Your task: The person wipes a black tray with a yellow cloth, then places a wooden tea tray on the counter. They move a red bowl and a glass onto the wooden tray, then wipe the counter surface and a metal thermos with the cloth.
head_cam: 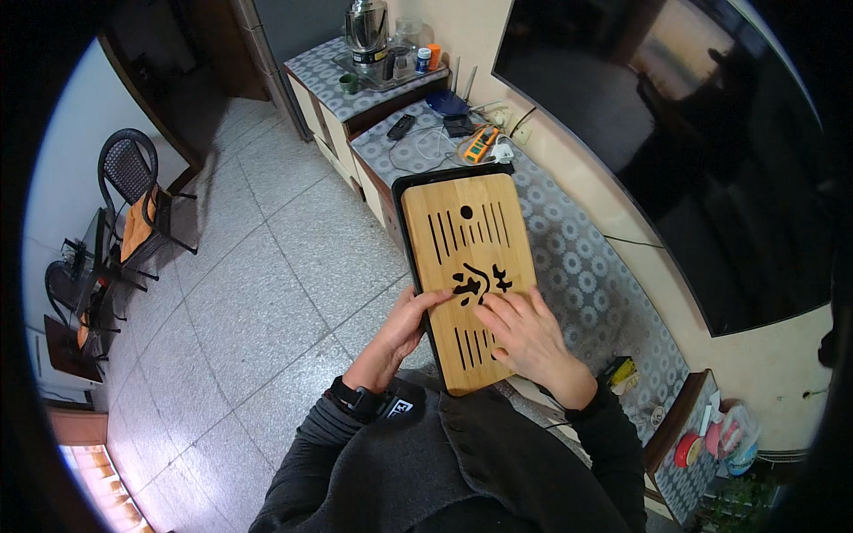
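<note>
A bamboo tea tray (476,253) with cut slots, a round hole and a character-shaped cutout sits in a black rimmed base (402,206), in front of my body. My left hand (408,318) grips the tray's left edge, thumb on the bamboo top and fingers under the black base. My right hand (530,333) lies over the lower right part of the bamboo surface, fingertips beside the cutout. It hides some of the lower slots and grips nothing that I can see.
A patterned low cabinet (580,260) runs along the wall under a large television (666,153). On it are a remote control (401,126), a blue router (448,102), an orange meter (481,144) and cables. A metal urn (366,30) and green cup (348,82) stand behind. Wicker chair (128,166) at left.
</note>
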Demonstrator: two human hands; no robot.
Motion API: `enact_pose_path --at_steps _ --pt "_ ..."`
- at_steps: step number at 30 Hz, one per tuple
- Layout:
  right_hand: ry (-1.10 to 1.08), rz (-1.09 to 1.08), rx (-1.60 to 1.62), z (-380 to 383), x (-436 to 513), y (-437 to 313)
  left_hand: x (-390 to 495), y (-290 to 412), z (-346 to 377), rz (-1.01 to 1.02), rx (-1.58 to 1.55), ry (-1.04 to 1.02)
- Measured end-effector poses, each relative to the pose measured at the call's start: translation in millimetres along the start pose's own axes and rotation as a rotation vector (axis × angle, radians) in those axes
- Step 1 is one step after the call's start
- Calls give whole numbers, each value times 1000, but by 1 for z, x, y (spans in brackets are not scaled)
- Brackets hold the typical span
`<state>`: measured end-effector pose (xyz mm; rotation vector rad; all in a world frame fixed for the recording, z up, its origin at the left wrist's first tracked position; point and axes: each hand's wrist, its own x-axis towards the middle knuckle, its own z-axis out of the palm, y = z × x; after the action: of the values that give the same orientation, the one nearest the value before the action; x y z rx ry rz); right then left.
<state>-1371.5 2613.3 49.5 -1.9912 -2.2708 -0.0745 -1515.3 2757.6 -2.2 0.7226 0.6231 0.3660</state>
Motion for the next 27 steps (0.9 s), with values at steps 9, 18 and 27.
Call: enact_pose_path --at_steps 9,18,27 --pt "-25 -57 8 -4 0 1 6 -9 -7 8 7 -51" --pt "-82 -107 8 -7 3 3 3 -12 -3 45 37 -167" --pt "-88 -101 8 -8 5 2 3 -11 -4 66 61 -202"
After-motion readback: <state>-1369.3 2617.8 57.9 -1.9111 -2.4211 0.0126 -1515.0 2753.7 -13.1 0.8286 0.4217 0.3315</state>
